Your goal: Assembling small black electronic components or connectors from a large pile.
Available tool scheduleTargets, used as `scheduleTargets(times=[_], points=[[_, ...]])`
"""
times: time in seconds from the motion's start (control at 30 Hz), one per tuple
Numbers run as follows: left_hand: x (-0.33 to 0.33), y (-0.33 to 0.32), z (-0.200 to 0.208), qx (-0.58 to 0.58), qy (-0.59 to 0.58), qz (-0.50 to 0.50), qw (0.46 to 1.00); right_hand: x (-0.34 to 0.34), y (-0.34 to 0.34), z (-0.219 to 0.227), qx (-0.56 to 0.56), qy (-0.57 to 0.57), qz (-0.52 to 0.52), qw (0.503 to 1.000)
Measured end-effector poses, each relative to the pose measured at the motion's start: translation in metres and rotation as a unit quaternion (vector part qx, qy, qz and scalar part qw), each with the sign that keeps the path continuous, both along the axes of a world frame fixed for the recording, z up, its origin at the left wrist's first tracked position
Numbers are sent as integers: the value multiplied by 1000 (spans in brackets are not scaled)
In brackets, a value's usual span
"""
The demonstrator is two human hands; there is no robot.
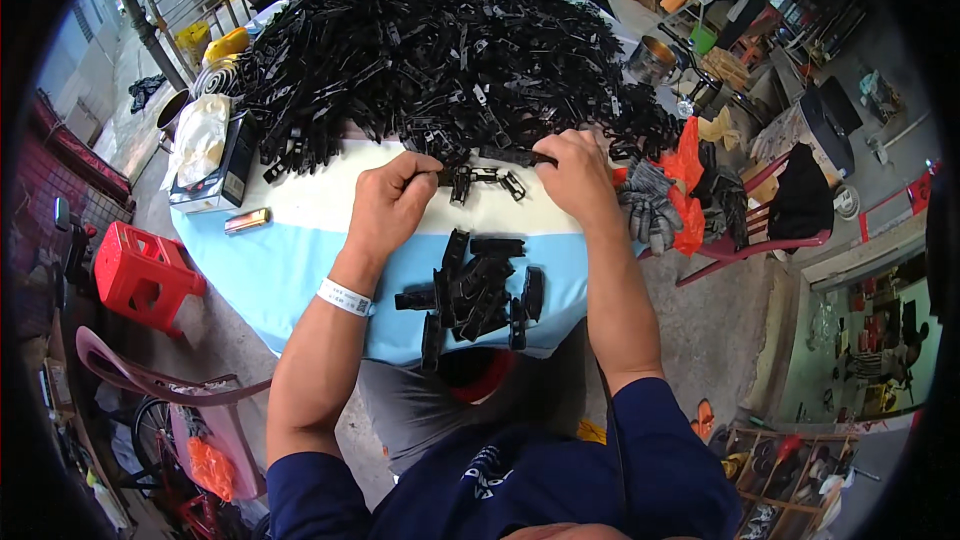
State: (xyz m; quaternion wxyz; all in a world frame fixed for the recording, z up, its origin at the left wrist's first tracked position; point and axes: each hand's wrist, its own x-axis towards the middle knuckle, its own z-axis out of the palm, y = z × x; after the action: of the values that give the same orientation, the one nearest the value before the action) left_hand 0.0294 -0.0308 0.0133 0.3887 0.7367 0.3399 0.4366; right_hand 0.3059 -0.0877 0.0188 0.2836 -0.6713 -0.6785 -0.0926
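Observation:
My left hand (pixel 393 202) is closed in a pinch, with a small black plastic part (pixel 446 178) at its fingertips. To its right, my right hand (pixel 578 178) has its fingers closed on the end of a flat black plastic strip (pixel 508 155). Between the hands, on the cream part of the cloth, lie a few loose black clip-like parts (pixel 487 176). A large heap of similar black parts (pixel 430 50) rises just beyond both hands. Closer to my body, a smaller pile of black pieces (pixel 482 290) rests on the blue part of the cloth.
A box (pixel 215 175) with a pale bag on top and a lighter (pixel 248 221) sit at the table's left. Grey gloves (pixel 650 208) and orange plastic (pixel 688 175) lie at its right edge. Red stool (pixel 150 278) and pink chair (pixel 205 420) stand left on the floor.

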Motion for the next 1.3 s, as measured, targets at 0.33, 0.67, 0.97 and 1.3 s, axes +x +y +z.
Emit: scheduleTargets(times=[0.33,0.67,0.97,1.3], points=[[0,2,1,1,-7,20,1000,6,-6,12,26,191,96,977],[0,3,3,30,-21,20,999,33,-28,-3,21,66,-63,996],[-5,4,-1,35,-24,35,998,-49,-48,23,-129,82,21,988],[-2,5,3,26,-32,33,999,-57,-25,6,76,76,146,984]])
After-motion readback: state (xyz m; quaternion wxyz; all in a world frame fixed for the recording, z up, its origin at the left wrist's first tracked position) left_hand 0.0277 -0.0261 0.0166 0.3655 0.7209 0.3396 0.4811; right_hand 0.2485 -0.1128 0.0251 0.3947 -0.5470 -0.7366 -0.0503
